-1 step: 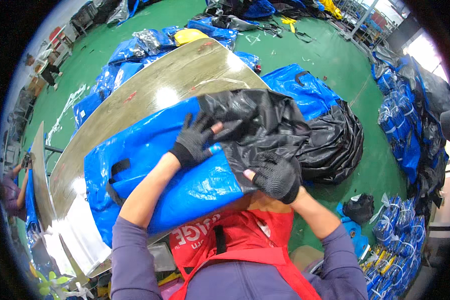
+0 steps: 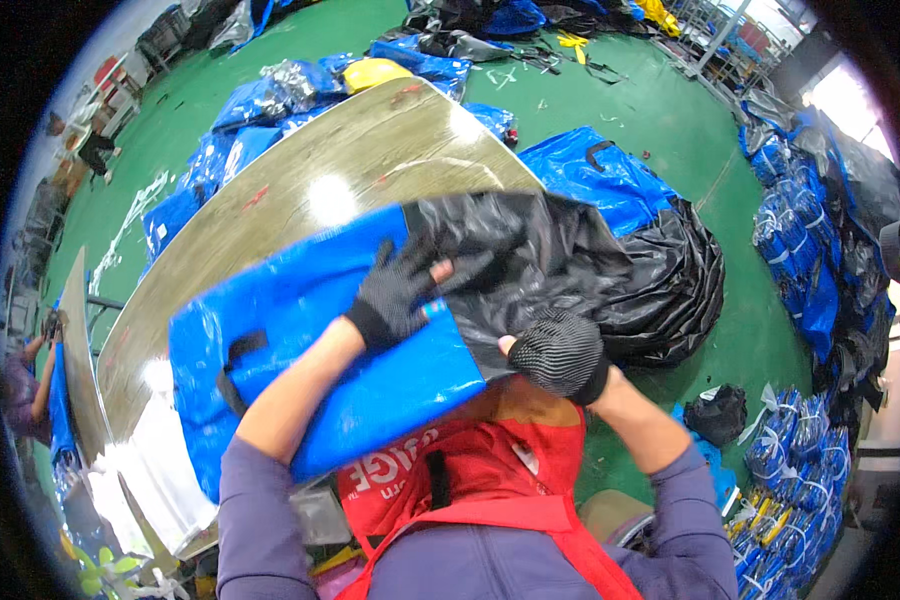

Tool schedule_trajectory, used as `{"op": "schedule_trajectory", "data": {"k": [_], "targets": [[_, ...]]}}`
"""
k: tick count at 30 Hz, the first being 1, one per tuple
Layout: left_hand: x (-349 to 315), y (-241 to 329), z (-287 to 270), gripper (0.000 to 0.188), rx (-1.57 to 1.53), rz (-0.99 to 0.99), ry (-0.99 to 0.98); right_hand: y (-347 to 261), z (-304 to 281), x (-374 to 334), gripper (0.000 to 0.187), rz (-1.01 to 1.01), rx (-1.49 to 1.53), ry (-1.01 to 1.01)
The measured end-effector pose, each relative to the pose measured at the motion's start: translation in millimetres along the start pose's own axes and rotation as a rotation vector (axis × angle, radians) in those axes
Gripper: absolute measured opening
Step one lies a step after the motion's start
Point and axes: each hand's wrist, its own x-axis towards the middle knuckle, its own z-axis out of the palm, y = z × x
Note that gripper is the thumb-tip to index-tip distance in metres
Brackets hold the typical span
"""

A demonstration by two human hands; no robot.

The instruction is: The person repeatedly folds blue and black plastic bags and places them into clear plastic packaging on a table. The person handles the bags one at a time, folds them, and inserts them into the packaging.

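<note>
The left hand (image 2: 395, 290), in a dark fingerless glove, lies flat with fingers spread on the place where the blue bag (image 2: 300, 370) meets the black plastic (image 2: 530, 255). It presses down there, probably to keep the bag steady and its mouth in place while the other hand works. The right hand (image 2: 562, 352), also gloved, is closed into a fist on the near edge of the black plastic, just beside the corner of the blue bag. What is inside the fist I cannot see exactly, but the grip looks like a pull or a push on the plastic at the bag's opening.

The blue bag lies flat across the near end of the long wooden table (image 2: 350, 160), close to the person's red apron (image 2: 450, 480), with one black strap (image 2: 235, 360) on its upper face. It is near the body, so both arms reach it with bent elbows. The black plastic spreads from the bag's right end over the table edge; whether it goes inside the bag or only lies on it, I cannot tell.

On the green floor (image 2: 670, 110) to the right a heap of black sheets (image 2: 670, 290) lies near, with another blue bag (image 2: 595, 175) behind it. More blue bundles (image 2: 795, 250) stand along the right side, and another person (image 2: 25, 385) is at the far left.
</note>
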Motion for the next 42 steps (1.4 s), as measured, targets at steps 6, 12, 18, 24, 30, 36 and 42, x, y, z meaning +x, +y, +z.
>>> {"op": "schedule_trajectory", "data": {"k": [6, 12, 18, 24, 30, 36, 42], "targets": [[-10.9, 36.4, 58.2, 0.054, 0.035, 0.149, 0.124, 76.5, -34.4, 115.6, 0.051, 0.163, 0.036, -0.207], [-24.5, 24.5, 27.6, 0.048, -0.209, 0.053, -0.119, 115.1, 57.4, 163.8, 0.062, 0.288, 0.084, -0.448], [-291.1, -5.8, -72.3, 0.044, -1.046, -0.98, -0.291, 113.0, 50.3, 167.1, 0.067, 0.338, 0.042, -0.474], [-476.1, 91.7, -77.5, 0.05, -0.82, -1.44, 0.467, 98.0, 38.2, 180.6, 0.064, 0.47, -0.069, -0.591], [-381.2, 49.1, -28.7, 0.039, -0.045, -1.328, 0.604, 107.2, 49.5, 164.8, 0.073, 0.471, -0.069, -0.411], [-311.5, 24.2, -72.5, 0.059, 0.218, -1.483, 0.186, 105.5, 56.6, 157.9, 0.063, 0.526, -0.12, -0.401], [-207.6, 9.0, -50.4, 0.071, 0.33, -0.772, 0.12, 102.2, 55.2, 150.1, 0.068, 0.473, -0.08, -0.336]]}}
